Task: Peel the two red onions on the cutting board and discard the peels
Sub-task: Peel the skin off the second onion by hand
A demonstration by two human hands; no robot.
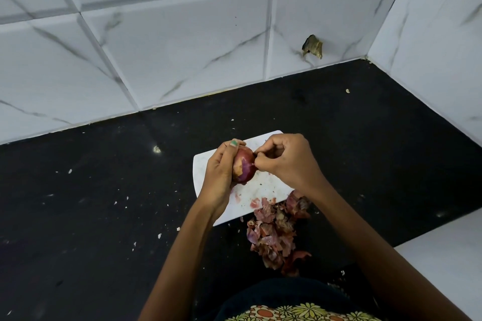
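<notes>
The left hand (221, 172) holds the red onion (243, 164) with its fingers curled around it, a little above the cutting board (260, 190). The right hand (284, 159) pinches a piece of skin at the right side of the onion, fingers closed on it. The onion shows smooth purple flesh and one dry brown patch not yet removed. I see only this one onion; the second is not visible.

To do this step well, I think the left hand should turn the onion slowly while the right hand pulls the skin along the surface, so it comes off in long strips and not small crumbs.

A pile of peels (276, 232) lies on the black bench (104, 203) at the near edge of the board, not discarded yet.
</notes>
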